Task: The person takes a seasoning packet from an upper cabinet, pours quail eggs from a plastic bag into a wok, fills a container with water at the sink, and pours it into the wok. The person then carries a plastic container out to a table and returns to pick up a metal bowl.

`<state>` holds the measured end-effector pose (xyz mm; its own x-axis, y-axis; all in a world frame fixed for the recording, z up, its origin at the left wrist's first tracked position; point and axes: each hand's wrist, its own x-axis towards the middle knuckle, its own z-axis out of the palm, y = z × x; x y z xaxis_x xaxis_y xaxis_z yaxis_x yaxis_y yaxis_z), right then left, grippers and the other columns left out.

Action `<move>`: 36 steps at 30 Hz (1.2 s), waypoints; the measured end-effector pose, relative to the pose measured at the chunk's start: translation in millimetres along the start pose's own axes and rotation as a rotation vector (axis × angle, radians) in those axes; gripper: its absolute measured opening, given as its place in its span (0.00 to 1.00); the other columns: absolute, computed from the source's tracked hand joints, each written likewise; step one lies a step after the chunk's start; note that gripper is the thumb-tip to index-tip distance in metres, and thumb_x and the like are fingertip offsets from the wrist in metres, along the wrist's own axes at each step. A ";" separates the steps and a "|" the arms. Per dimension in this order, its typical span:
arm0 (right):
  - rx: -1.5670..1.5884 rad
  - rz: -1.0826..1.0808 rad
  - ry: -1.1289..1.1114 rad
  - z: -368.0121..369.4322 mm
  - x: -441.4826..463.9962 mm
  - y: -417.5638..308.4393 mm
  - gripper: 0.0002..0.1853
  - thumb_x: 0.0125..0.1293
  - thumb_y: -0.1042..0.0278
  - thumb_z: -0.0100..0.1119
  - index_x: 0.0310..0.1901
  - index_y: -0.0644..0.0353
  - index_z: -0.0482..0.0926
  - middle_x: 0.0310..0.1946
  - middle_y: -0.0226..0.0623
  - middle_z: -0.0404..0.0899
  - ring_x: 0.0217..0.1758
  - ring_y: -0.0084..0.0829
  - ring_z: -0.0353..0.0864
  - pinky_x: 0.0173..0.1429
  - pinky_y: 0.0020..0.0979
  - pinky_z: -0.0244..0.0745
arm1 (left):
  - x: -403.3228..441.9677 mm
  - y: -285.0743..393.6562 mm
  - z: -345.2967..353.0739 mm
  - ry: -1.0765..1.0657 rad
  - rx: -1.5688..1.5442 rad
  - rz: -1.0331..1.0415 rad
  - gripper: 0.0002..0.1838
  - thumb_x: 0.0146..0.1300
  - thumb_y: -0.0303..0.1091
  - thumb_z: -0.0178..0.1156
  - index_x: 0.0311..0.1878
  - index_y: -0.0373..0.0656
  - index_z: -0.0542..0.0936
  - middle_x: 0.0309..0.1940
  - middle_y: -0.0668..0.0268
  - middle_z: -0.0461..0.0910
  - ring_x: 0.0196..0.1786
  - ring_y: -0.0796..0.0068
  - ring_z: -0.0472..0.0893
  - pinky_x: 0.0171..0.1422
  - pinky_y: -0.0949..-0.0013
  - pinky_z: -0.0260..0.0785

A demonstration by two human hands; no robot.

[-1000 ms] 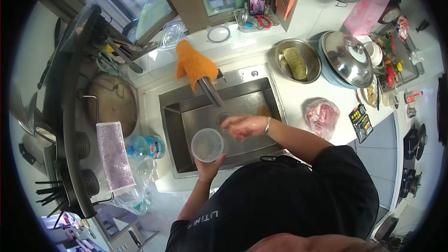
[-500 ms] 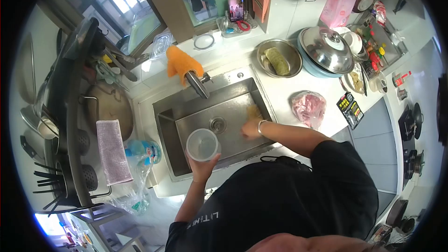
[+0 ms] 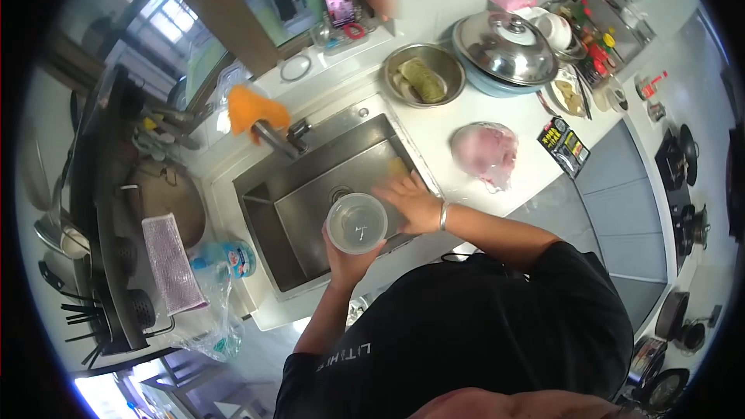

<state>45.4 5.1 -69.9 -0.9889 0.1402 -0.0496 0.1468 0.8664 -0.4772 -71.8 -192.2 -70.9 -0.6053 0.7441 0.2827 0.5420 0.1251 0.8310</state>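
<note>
My left hand (image 3: 349,265) is wrapped round a clear round plastic container (image 3: 357,223), held over the near side of the steel sink (image 3: 299,225). What looks like some water shows in the container. Just right of its rim is my right hand (image 3: 415,203), palm down with fingers spread and nothing in it; whether it touches the rim I cannot tell. Behind its fingertips, a yellowish thing (image 3: 397,167) lies at the sink's right side, too blurred to name. The faucet (image 3: 275,140) reaches over the far left of the sink, an orange cloth (image 3: 254,111) draped on it.
On the right counter are a steel bowl (image 3: 396,89) with a green roll-shaped thing, a lidded pot (image 3: 504,46), bagged meat (image 3: 485,154) and a black packet (image 3: 564,146). Left of the sink stand a blue-capped bottle (image 3: 239,259) and a rack with a pinkish cloth (image 3: 172,264).
My right hand has come up from the sink's right side toward the container, its fingers now spread. The container has shifted right toward it. The whole view has turned slightly.
</note>
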 end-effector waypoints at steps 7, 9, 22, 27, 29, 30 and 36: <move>0.444 -0.042 0.356 -19.6 -123.2 14.1 0.62 0.46 0.52 0.79 0.75 0.64 0.45 0.74 0.54 0.50 0.77 0.53 0.50 0.78 0.45 0.47 | -3.3 68.5 88.1 -0.182 -0.171 0.129 0.46 0.40 0.28 0.79 0.65 0.37 0.67 0.58 0.56 0.74 0.60 0.63 0.76 0.66 0.61 0.67; 0.491 -0.005 0.473 -23.7 -166.0 26.7 0.64 0.44 0.55 0.79 0.75 0.64 0.44 0.73 0.55 0.52 0.76 0.53 0.52 0.78 0.45 0.48 | -8.2 98.9 124.2 -0.246 -0.252 0.152 0.44 0.41 0.27 0.78 0.64 0.37 0.67 0.58 0.57 0.75 0.60 0.65 0.76 0.65 0.61 0.68; 0.451 0.470 0.969 -76.4 -499.9 126.8 0.56 0.44 0.63 0.78 0.72 0.61 0.51 0.66 0.52 0.62 0.71 0.51 0.63 0.73 0.41 0.61 | -74.8 319.8 408.6 -0.810 -0.515 0.257 0.43 0.45 0.32 0.78 0.64 0.36 0.68 0.58 0.56 0.74 0.61 0.63 0.75 0.67 0.58 0.66; 0.468 0.725 1.197 -107.1 -601.8 154.9 0.56 0.43 0.60 0.80 0.71 0.62 0.53 0.65 0.52 0.64 0.69 0.49 0.66 0.71 0.41 0.64 | -86.3 377.9 532.5 -1.039 -0.555 0.340 0.46 0.45 0.34 0.78 0.65 0.35 0.62 0.59 0.55 0.72 0.62 0.63 0.73 0.67 0.59 0.65; 0.429 0.811 1.269 -111.5 -637.0 182.3 0.57 0.43 0.60 0.81 0.71 0.62 0.52 0.64 0.52 0.64 0.69 0.49 0.67 0.71 0.41 0.64 | -89.1 412.0 578.8 -1.060 -0.546 0.452 0.44 0.46 0.34 0.78 0.64 0.35 0.64 0.58 0.55 0.73 0.61 0.64 0.74 0.66 0.60 0.65; 0.409 0.855 1.300 -116.7 -654.2 196.2 0.57 0.42 0.60 0.81 0.71 0.63 0.52 0.64 0.52 0.65 0.68 0.49 0.67 0.71 0.41 0.64 | -89.4 435.3 600.1 -1.071 -0.546 0.511 0.41 0.47 0.33 0.77 0.63 0.35 0.67 0.57 0.56 0.74 0.60 0.65 0.75 0.66 0.61 0.66; 0.284 0.963 1.559 -169.0 -765.1 283.4 0.55 0.42 0.54 0.81 0.68 0.63 0.56 0.58 0.52 0.72 0.64 0.48 0.73 0.67 0.40 0.69 | -83.8 528.6 767.6 -1.304 -0.717 0.609 0.45 0.46 0.37 0.79 0.63 0.34 0.62 0.57 0.55 0.72 0.60 0.64 0.74 0.65 0.60 0.66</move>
<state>847.6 224.4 -18.9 0.3611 0.8777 0.3151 0.4051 0.1567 -0.9007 713.0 315.3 -22.9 0.6767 0.6369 0.3695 -0.0936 -0.4234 0.9011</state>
